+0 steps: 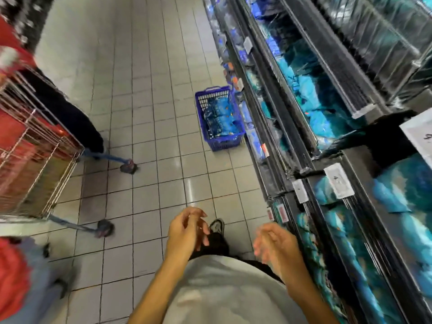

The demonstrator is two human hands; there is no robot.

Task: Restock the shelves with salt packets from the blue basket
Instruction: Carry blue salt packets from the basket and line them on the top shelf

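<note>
The blue basket (pixel 201 118) stands on the tiled floor ahead of me, tight against the foot of the shelves, with several blue salt packets (pixel 218 118) lying inside it. The shelves (pixel 311 146) run along my right side and are packed with blue and teal packets. My left hand (pixel 187 229) hangs in front of my body with loosely curled fingers and holds nothing. My right hand (pixel 275 244) is beside it, closer to the shelf edge, fingers relaxed and empty. Both hands are well short of the basket.
A wire shopping trolley (pixel 35 148) with red goods stands at the left, its wheels on the tiles. Another person in dark clothing (pixel 70 113) stands beside it. Price tags (pixel 337 181) line the shelf rails. Open tiled floor (pixel 149 90) lies between trolley and shelves.
</note>
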